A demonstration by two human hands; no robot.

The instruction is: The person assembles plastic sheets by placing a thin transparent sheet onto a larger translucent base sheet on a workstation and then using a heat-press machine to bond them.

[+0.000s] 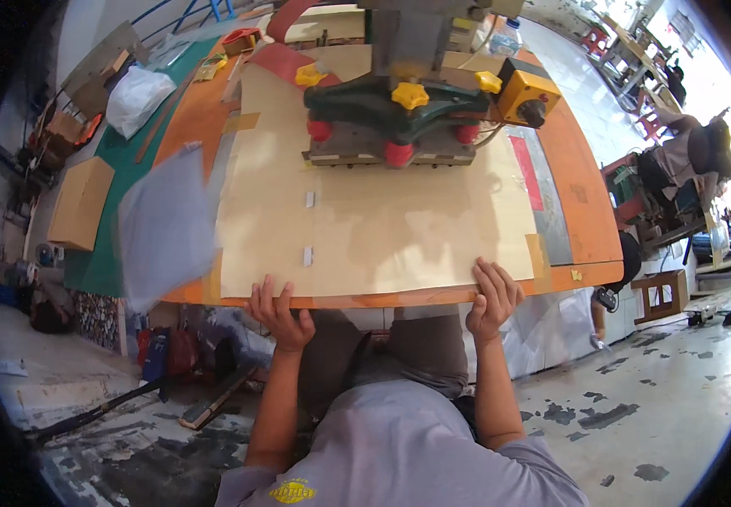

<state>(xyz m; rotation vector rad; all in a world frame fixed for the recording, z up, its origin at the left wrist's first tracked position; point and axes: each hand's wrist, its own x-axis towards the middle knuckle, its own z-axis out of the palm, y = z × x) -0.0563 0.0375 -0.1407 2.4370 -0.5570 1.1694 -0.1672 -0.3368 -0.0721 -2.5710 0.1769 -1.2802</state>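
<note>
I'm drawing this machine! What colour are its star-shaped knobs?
The star-shaped knobs are yellow; they show best in the head view.

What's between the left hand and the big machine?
The head view shows two small white pieces on the pale sheet between left hand and machine.

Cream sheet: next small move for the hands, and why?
Probably a light two-handed nudge to align the cream sheet: the left hand and right hand sit spread along its near edge, and much of it shows in front of the green machine head.
</note>
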